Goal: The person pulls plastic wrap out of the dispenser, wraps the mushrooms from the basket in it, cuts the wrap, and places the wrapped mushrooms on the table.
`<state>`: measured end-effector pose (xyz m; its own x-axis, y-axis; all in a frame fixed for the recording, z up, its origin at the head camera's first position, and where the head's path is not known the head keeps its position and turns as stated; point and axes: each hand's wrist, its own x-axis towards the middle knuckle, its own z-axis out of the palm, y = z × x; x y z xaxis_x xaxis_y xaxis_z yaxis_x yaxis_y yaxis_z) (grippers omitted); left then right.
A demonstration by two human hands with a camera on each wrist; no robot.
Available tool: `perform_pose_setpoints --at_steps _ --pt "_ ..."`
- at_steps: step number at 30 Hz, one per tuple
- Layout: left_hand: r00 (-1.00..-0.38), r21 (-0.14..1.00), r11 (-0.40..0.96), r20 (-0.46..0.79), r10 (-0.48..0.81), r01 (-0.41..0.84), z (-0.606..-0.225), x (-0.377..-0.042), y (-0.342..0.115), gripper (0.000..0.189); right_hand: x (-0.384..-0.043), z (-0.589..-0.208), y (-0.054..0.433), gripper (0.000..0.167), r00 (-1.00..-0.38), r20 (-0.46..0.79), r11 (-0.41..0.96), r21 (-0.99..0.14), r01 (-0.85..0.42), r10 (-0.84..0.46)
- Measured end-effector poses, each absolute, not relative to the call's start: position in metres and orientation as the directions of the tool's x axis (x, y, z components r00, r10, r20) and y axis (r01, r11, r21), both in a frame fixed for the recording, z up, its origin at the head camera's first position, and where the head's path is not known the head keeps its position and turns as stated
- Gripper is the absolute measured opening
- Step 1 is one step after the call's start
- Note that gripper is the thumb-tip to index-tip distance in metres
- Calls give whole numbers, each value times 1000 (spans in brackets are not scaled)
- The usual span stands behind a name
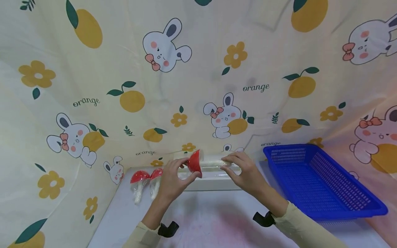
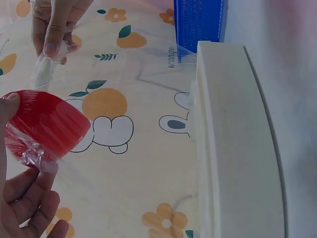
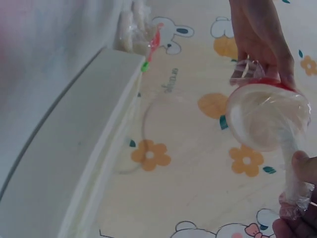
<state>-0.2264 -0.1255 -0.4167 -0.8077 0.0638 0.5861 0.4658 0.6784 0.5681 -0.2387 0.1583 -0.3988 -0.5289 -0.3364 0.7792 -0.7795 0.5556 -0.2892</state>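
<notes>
A toy mushroom with a red cap (image 1: pixel 194 162) and a white stem (image 1: pixel 211 163) is held level in both hands, wrapped in clear film. My left hand (image 1: pixel 174 177) grips the cap between thumb and fingers. At the other end, my right hand (image 1: pixel 245 170) pinches the stem's tip, where the film bunches up. The cap's pale underside (image 3: pixel 260 119) faces the right hand. Behind and below the mushroom lies a long white box (image 2: pixel 242 139), with clear film (image 2: pixel 173 49) at its edge.
Two more film-wrapped mushrooms (image 1: pixel 139 177) lie left of the white box, caps toward the back. A blue plastic basket (image 1: pixel 366 210) stands at the right. A patterned cloth (image 1: pixel 198 79) hangs behind the white table (image 1: pixel 192 213).
</notes>
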Motion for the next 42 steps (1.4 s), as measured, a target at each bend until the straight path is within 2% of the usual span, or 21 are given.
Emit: perform_pose_setpoints --at_steps 7,12,23,33,36,42 --pt "-852 608 675 521 58 418 -426 -216 -127 61 -231 -411 160 34 -593 722 538 -360 -762 -357" --pt "-874 623 674 481 68 396 -435 -211 -129 59 -226 -420 161 34 -609 692 541 -365 -758 -387" --pt "-918 653 673 384 101 348 -460 -201 -133 53 -218 -451 163 29 -591 671 486 -372 -791 -448" --pt "-958 650 713 263 113 262 -481 -199 -134 58 -219 -485 160 28 -547 700 402 -385 -831 -459" --pt "-956 646 714 264 125 272 -488 -200 -135 59 -220 -494 160 25 -569 680 383 -426 -820 -462" --pt "-957 631 726 253 140 273 -503 -206 -136 58 -226 -513 160 18 -664 584 388 -539 -747 -468"
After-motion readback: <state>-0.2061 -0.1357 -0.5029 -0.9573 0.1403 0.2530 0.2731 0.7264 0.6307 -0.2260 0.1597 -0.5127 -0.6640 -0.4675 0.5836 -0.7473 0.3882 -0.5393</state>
